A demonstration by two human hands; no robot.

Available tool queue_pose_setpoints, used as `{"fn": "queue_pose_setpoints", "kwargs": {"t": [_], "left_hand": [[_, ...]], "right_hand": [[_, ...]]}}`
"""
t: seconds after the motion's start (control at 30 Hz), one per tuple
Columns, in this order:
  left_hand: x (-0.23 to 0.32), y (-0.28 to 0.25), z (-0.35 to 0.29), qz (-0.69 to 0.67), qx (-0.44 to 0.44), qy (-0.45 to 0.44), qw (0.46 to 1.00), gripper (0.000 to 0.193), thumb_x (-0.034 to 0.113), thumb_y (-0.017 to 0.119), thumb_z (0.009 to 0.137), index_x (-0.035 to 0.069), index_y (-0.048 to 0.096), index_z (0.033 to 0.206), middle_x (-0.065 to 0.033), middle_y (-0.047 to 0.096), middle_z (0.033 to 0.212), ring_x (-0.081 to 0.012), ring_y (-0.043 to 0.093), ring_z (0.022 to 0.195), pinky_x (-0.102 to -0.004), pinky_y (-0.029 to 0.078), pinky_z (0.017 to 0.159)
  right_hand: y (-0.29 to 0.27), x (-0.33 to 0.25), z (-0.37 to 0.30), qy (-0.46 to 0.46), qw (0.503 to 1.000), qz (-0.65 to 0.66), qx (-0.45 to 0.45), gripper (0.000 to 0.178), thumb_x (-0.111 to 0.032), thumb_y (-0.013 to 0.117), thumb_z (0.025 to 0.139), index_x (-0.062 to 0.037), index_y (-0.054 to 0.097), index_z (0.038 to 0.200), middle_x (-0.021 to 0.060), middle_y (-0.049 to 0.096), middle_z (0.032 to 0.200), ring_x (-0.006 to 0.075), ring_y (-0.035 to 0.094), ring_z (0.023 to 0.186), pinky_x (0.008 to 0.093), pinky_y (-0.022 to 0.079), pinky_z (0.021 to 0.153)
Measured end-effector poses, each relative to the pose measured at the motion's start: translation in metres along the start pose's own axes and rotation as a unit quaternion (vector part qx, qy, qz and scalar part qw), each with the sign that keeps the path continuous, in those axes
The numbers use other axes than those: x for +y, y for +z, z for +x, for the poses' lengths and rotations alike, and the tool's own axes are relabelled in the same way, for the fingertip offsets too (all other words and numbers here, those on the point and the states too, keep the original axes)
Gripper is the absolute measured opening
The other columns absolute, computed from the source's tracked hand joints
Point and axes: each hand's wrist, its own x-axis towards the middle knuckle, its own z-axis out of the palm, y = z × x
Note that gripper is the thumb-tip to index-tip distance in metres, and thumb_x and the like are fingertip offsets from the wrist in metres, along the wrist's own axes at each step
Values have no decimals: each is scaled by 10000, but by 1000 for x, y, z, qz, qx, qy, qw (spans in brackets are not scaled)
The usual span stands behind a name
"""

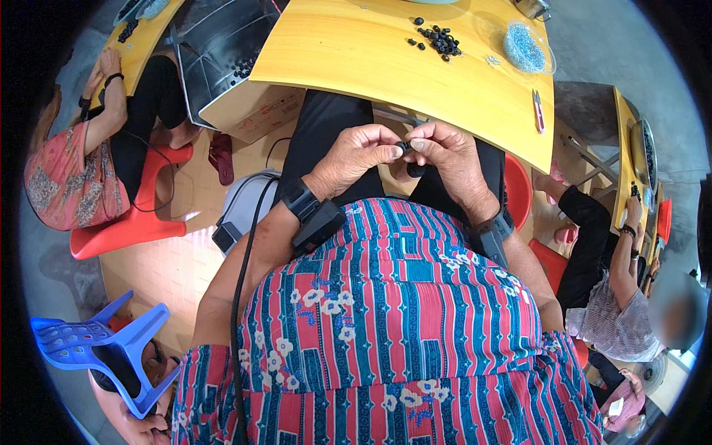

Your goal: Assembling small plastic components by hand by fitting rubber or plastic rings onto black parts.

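My left hand (362,154) and my right hand (449,157) meet above my lap, just off the table's near edge. Thumb and forefinger of each pinch a small black knob-like part (403,147), mostly covered by the fingertips. A rounder black piece (417,170) shows under my right fingers; whether it is joined to the pinched part I cannot tell. On the yellow table (356,59) lies a loose pile of small black parts (445,44). Right of it, a clear dish (550,65) holds many tiny bluish pieces (523,48). Small red-handled snips (538,113) lie near the right edge.
Left of the table stands a cardboard box (256,111) lined with black plastic, with black parts inside. Co-workers sit at yellow tables on the left (74,174) and right (608,297). A blue stool (96,337) is behind left. A black cable (248,259) runs along my left arm.
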Motion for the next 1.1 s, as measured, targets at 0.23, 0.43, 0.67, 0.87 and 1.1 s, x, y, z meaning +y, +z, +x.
{"fn": "queue_pose_setpoints", "kwargs": {"t": [0.23,0.43,0.67,0.87,1.1], "left_hand": [[1,1,0,7,-1,-5,1000,148,143,631,867,26,613,956,10,589,841,-57,531,798,-214,447,755],[-2,-1,1,24,9,2,1000,176,141,654,852,4,631,958,-11,621,837,-64,555,794,-221,470,730],[2,1,-1,16,3,-2,1000,129,131,620,875,26,610,948,5,602,864,-57,539,825,-217,448,777],[2,0,0,1,-12,2,1000,140,140,616,880,23,607,957,-21,626,897,-79,562,859,-228,447,791],[2,1,-1,-29,-18,3,999,153,154,610,886,20,608,959,-47,648,888,-98,583,846,-237,444,788]], "right_hand": [[0,-9,-1,-21,996,-90,-12,84,-44,581,867,-10,639,916,6,609,751,55,544,649,198,463,595],[2,-11,0,-55,988,-142,-16,76,-51,594,854,-7,651,877,7,606,719,51,552,627,201,469,563],[4,-9,3,4,1000,-23,-14,67,-27,592,862,-14,629,916,10,616,765,62,536,641,192,460,595],[8,-3,1,19,999,51,7,88,-49,592,863,24,623,903,50,628,715,71,542,600,192,429,528],[10,3,-3,28,997,68,27,119,-87,568,891,10,632,917,22,629,712,44,533,603,164,386,503]]}}
